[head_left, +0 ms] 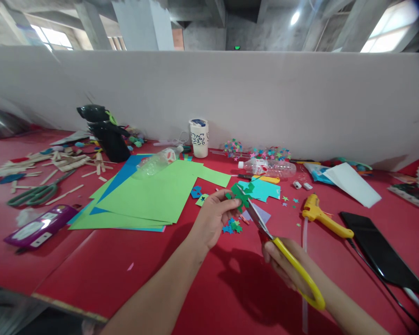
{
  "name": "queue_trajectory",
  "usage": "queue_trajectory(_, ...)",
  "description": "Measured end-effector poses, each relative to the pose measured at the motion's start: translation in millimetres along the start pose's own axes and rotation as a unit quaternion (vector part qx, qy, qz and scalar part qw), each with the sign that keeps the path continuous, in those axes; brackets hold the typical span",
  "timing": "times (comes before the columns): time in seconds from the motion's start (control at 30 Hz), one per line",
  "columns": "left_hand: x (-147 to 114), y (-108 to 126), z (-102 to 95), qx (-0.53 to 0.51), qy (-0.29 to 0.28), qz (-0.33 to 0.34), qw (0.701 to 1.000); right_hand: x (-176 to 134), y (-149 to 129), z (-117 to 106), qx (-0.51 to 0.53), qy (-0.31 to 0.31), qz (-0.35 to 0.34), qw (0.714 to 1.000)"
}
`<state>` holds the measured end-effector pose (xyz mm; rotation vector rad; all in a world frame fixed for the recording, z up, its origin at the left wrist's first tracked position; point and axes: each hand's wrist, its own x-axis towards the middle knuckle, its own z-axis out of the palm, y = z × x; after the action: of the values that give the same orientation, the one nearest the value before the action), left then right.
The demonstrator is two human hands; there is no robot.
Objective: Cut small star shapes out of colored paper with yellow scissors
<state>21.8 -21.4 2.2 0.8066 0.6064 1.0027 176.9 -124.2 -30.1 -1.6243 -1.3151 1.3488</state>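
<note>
Between the thumb and fingers of my left hand (214, 216) is a piece of dark green paper (242, 195) with a jagged, cut outline. My right hand (286, 260) grips yellow-handled scissors (296, 272). Their blades point up and left and meet the paper's right side. Below the paper, a small heap of blue and green paper stars (232, 226) lies on the red table (181, 284). A lilac paper piece (260, 213) sits partly behind the blades. To the left are blue paper scraps (196, 191) and a light green scrap with a star (202, 200).
Light green sheets (150, 195) are stacked at left, with a plastic bottle (160, 160) on them. A yellow glue gun (326, 218) and black phone (380, 246) lie at right. A white cup (199, 139) and black flask (106, 135) stand near the white partition (209, 93).
</note>
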Motion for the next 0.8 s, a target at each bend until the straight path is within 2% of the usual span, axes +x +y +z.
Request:
queue_trajectory(0.3, -0.6, 1.0, -2.9, -0.012, -0.021, 0.005, 1.000, 0.3, -3.4, -1.8, -0.016, 0.004, -0.005, 1.000)
queue_trajectory(0.57, -0.8, 5.6, -3.5, 0.018, 0.002, 0.027, 0.999, 2.3, -2.0, -2.2, -0.023, -0.001, -0.030, 0.999)
queue_trajectory(0.7, -1.4, 5.6, -0.6, -0.028, -0.001, -0.008, 1.000, 4.2, 0.7, -2.5, -0.050, 0.016, -0.045, 0.998)
queue_trajectory(0.8, -1.3, 4.3, 0.5, -0.086, 0.019, -0.052, 0.995, 5.7, 4.4, -2.3, -0.066, 0.015, -0.049, 0.997)
